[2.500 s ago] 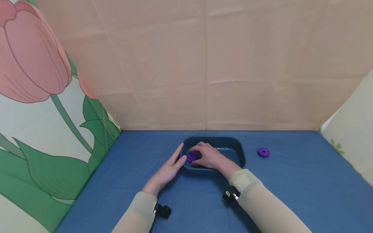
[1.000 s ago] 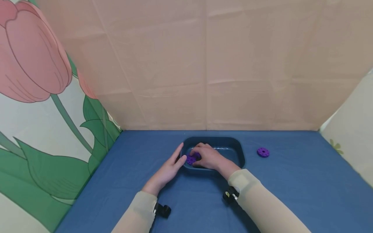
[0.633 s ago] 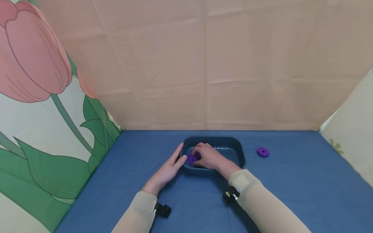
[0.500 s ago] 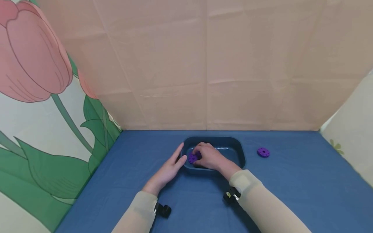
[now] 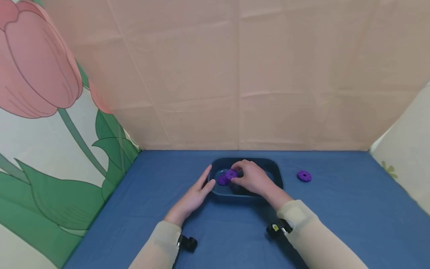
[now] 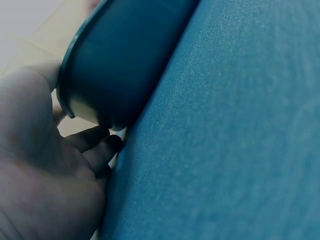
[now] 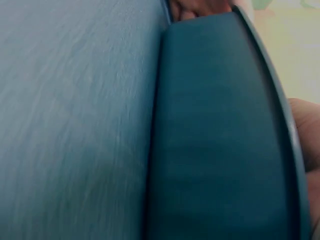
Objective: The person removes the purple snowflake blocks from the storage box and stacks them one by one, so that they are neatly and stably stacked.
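Over the left half of a dark blue tray [image 5: 273, 175], my right hand [image 5: 253, 177] pinches a purple notched disc [image 5: 231, 174] between thumb and fingers. A second purple notched disc [image 5: 222, 180] lies in the tray just left of it, partly overlapped by the held one. My left hand [image 5: 189, 200] rests against the tray's left end, fingers extended, thumb by the front corner. In the left wrist view, the left hand [image 6: 50, 155] touches the tray's outer wall [image 6: 115, 65]. The right wrist view is mostly tray wall [image 7: 215, 125], which hides the held disc.
A third purple disc with holes [image 5: 304, 176] lies on the blue table cover [image 5: 228, 239], right of the tray. A beige sheet [image 5: 188, 74] hangs behind the table. A tulip-printed cloth [image 5: 43, 67] stands at the left and a pale one [image 5: 406, 149] at the right.
My right hand has risen and moved right within the tray, lifting one purple disc off the other, which now shows below it. The left hand stays at the tray's left end.
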Demonstrator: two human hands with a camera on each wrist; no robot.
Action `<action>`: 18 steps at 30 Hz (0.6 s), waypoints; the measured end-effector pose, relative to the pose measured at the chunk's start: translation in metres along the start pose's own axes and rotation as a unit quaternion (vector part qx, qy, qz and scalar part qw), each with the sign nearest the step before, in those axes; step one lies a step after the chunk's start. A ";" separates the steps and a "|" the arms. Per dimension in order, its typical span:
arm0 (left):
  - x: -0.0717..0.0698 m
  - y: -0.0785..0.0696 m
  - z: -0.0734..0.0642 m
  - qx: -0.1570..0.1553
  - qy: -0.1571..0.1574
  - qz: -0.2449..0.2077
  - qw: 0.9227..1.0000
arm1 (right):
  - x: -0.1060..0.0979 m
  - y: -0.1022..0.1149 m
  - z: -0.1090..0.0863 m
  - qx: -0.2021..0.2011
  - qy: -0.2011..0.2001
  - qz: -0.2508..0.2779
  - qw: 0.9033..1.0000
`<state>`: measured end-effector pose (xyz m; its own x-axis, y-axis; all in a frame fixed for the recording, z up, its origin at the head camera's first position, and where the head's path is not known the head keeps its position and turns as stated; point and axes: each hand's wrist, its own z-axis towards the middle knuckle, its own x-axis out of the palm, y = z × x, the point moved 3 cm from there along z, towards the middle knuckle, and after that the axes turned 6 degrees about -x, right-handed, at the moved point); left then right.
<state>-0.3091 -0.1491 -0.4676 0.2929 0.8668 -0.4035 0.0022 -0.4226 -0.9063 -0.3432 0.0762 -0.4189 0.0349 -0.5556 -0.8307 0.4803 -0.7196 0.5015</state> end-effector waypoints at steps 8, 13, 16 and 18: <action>-0.002 0.003 0.000 -0.006 0.005 -0.006 1.000 | -0.026 -0.010 -0.022 0.003 -0.011 0.030 0.999; -0.004 0.004 -0.001 -0.010 -0.003 0.002 1.000 | -0.036 -0.015 -0.033 0.008 -0.016 0.044 0.999; -0.003 0.004 -0.002 -0.004 -0.002 0.002 1.000 | -0.042 -0.019 -0.040 0.014 -0.025 0.044 0.999; -0.002 0.004 -0.002 -0.001 0.000 0.002 1.000 | -0.047 -0.023 -0.044 0.016 -0.030 0.042 0.999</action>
<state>-0.3077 -0.1530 -0.4697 0.2924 0.8649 -0.4079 0.0035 -0.4275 -0.9040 -0.3168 0.1368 -0.4024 0.0207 -0.6387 -0.7692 0.4491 -0.6814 0.5779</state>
